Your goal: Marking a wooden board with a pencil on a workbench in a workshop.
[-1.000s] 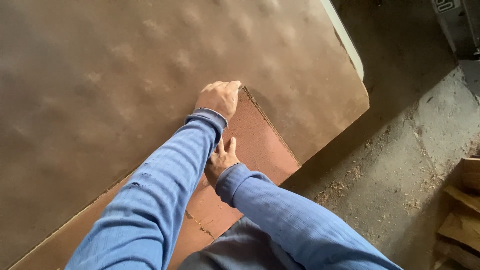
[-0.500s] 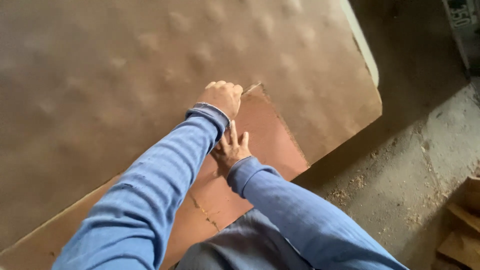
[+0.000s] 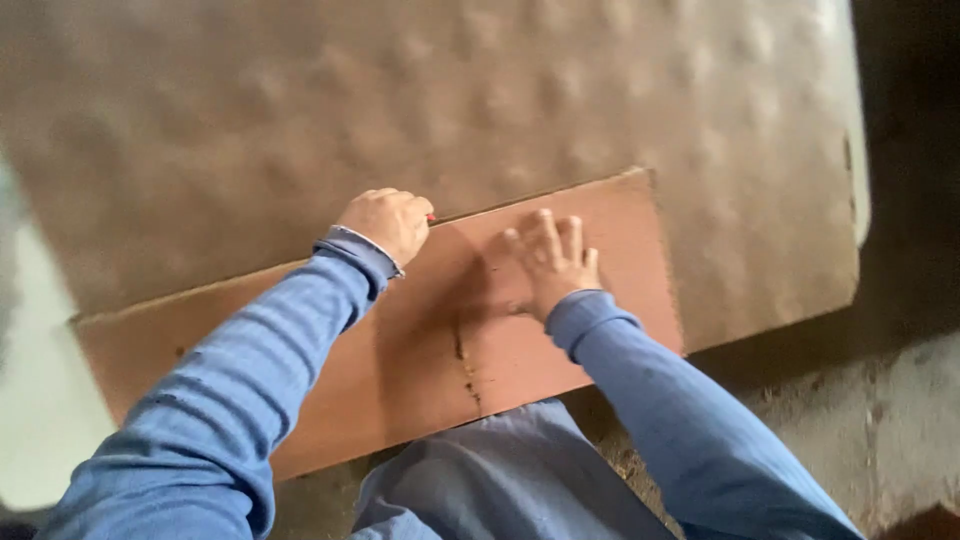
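1. Left hand [image 3: 388,222] is curled into a loose fist at the upper long edge of the reddish-brown strip [image 3: 400,345]. Something small and red [image 3: 431,217] pokes out by the knuckles, possibly a pencil or marker tip; too blurred to be sure. Fingers closed around it, not gripping the strip itself.
2. Right hand [image 3: 553,262] lies flat on the strip, fingers [image 3: 545,228] spread and straight, holding nothing. Pressing down this way looks meant to pin the strip so it does not slide while the left hand works along the edge.
3. The strip lies on top of a big brown board [image 3: 300,110] with a dimpled face. Its upper edge runs slightly uphill toward the right, ending in a corner near the board's right part.
4. The strip has a rough crack [image 3: 465,365] near its middle, running toward the lower edge, just below the right hand.
5. The strip's lower edge hangs just above the person's grey lap [image 3: 500,470]; both blue sleeves reach over it.
6. Edges: the big board's right edge shows a pale rim [image 3: 858,180]; beyond it is dark, dusty concrete floor [image 3: 900,400].
7. Room: bare board lies above the strip's upper edge and to the right of its corner. Left end of the strip is near a pale blurred area [image 3: 35,420]; unclear what it is.
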